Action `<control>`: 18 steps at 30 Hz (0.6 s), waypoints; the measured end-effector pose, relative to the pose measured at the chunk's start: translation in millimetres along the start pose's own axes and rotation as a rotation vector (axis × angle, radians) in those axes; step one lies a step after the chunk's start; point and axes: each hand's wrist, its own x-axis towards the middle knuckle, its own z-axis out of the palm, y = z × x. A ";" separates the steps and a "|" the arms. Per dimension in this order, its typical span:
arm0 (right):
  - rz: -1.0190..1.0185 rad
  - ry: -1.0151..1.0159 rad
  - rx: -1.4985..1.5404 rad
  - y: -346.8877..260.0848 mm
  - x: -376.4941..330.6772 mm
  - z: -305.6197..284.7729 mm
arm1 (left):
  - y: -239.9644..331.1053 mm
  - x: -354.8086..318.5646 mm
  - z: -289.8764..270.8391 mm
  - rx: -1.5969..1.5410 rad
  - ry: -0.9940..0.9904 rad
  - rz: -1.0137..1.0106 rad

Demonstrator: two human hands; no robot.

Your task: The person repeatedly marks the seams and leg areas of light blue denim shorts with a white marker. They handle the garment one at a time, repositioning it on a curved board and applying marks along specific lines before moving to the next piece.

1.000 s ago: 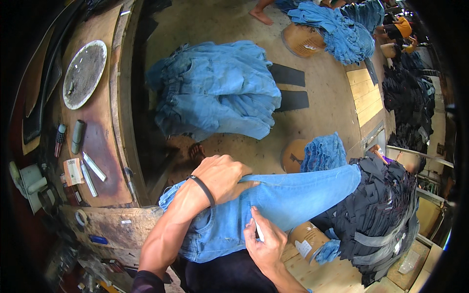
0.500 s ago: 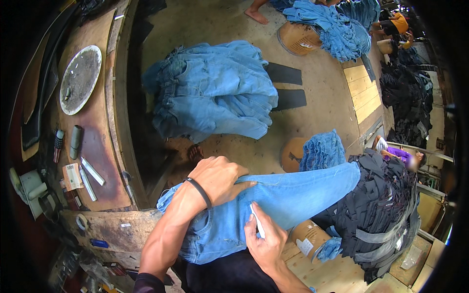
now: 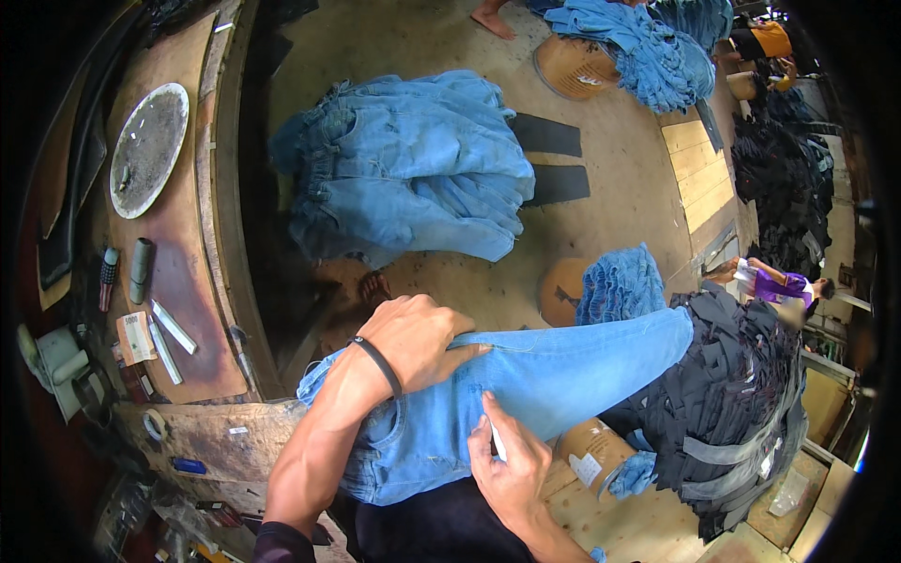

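The pair of jeans (image 3: 582, 375) lies across your lap, its waist end by your body and one leg stretching out to the right, where its far end overlaps the pile of black cloth (image 3: 723, 413) in view. Your left hand (image 3: 413, 342) has a closed grip on the upper edge: the thumb presses on top of the denim, while the curled fingers are mostly hidden. Your right hand (image 3: 511, 469) pinches a slim white tool (image 3: 500, 446) between thumb and forefinger, just below a darker patch on the cloth. Whether its tip touches the denim, you cannot tell from here.

To work this spot well, pull the edge snug with your left thumb so the cloth lies flat, without dragging the leg askew. Hold the tool low and lightly, use short, even strokes, and mind the loose threads near that edge.

To your left, the tabletop (image 3: 201, 281) carries a round plate (image 3: 148, 150), a grey cylinder (image 3: 140, 270), a banknote (image 3: 137, 338) and two white sticks (image 3: 175, 327). Beyond your hands sits a big stack of jeans (image 3: 413, 169).
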 end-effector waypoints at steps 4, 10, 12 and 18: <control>0.156 -0.063 -0.038 -4.0 0.9 -2.6 | 2.3 0.6 -3.2 -0.015 -0.018 0.009; 0.092 -0.029 -0.012 -0.7 1.6 -3.8 | 4.1 -0.9 -1.4 0.009 -0.006 0.006; 0.041 -0.027 -0.023 0.3 -2.8 -2.5 | -0.3 -0.4 0.9 0.034 -0.011 -0.018; 0.361 0.160 0.224 21.6 -13.7 -37.1 | 17.2 -12.5 4.1 0.125 0.094 -0.033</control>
